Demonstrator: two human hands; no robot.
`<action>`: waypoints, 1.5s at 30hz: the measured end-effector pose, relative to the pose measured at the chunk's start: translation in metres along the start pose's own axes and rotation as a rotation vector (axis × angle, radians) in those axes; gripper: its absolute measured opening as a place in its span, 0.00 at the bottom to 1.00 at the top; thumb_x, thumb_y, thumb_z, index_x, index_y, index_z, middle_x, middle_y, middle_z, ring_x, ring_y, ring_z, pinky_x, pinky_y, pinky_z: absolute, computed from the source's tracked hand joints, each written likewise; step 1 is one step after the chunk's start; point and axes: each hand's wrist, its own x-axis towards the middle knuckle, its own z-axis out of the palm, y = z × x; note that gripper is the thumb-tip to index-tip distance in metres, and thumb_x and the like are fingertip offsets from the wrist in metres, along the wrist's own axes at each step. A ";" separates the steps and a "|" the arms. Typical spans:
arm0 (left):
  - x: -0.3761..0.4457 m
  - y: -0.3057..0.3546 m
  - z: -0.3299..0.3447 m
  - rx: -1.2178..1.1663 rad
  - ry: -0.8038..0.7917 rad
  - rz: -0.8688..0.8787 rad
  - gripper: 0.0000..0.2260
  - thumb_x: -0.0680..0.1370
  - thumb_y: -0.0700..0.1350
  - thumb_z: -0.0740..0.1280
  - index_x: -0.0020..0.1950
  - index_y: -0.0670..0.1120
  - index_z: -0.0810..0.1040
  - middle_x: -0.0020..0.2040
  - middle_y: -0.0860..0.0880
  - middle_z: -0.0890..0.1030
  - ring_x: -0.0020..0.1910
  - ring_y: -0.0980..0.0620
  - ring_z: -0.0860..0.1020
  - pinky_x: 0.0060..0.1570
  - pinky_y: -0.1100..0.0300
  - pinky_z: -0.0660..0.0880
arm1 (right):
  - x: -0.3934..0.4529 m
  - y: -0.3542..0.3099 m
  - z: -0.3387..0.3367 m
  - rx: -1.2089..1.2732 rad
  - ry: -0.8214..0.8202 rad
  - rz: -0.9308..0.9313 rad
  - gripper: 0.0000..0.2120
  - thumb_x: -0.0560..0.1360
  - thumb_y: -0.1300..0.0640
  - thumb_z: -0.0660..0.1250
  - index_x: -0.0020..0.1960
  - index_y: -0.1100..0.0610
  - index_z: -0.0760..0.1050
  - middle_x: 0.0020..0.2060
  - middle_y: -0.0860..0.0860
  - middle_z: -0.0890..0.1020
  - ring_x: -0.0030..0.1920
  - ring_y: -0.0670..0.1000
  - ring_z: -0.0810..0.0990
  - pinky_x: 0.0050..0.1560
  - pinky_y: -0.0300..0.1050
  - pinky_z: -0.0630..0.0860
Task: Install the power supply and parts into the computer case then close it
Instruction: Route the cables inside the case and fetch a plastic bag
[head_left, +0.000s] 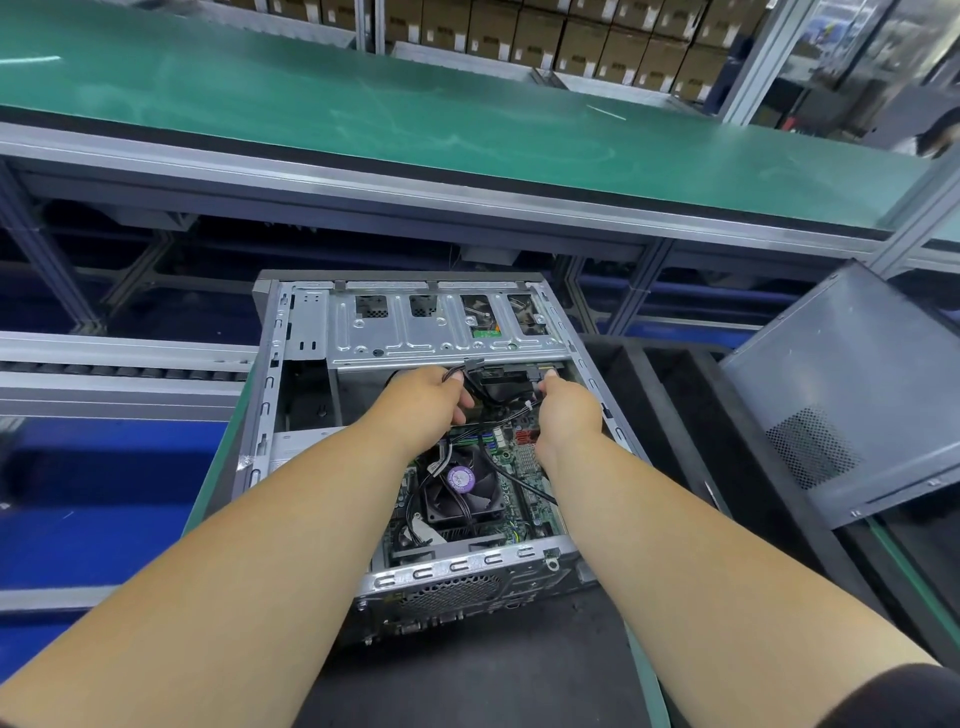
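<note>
An open grey computer case (270, 395) lies on its side in front of me, with its drive cage (441, 327) at the far end. Inside it I see the green motherboard (524, 462) and a black CPU fan (460, 491) with a purple sticker. My left hand (423, 402) grips a bundle of black cables (470, 376) just below the drive cage. My right hand (566, 410) pinches a black cable with its connector beside it, over the motherboard's far edge. What lies under both hands is hidden.
The grey side panel (852, 395) with a mesh vent leans at the right on a black tray (665, 405). A long green conveyor bench (363, 119) runs across behind the case. Cardboard boxes (545, 36) fill shelves at the back. Roller rails (119, 364) lie to the left.
</note>
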 end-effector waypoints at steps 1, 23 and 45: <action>0.000 0.000 0.000 -0.005 0.002 0.000 0.17 0.83 0.50 0.54 0.44 0.47 0.80 0.38 0.51 0.82 0.38 0.53 0.77 0.36 0.60 0.69 | -0.001 0.002 0.000 -0.006 -0.005 -0.005 0.17 0.82 0.51 0.60 0.36 0.53 0.75 0.33 0.53 0.71 0.31 0.52 0.67 0.32 0.45 0.68; 0.003 -0.003 0.004 -0.026 -0.024 -0.022 0.18 0.84 0.51 0.54 0.43 0.48 0.79 0.37 0.52 0.82 0.38 0.53 0.76 0.38 0.59 0.69 | 0.008 -0.003 0.007 0.060 -0.111 -0.008 0.14 0.83 0.47 0.57 0.54 0.56 0.75 0.67 0.60 0.72 0.66 0.60 0.70 0.53 0.53 0.64; -0.002 -0.001 0.002 -0.042 -0.031 -0.047 0.18 0.83 0.51 0.54 0.43 0.48 0.79 0.37 0.52 0.82 0.38 0.53 0.77 0.40 0.58 0.69 | 0.007 0.000 0.007 -0.045 -0.097 -0.084 0.17 0.82 0.45 0.59 0.44 0.57 0.75 0.46 0.53 0.75 0.44 0.54 0.72 0.47 0.50 0.67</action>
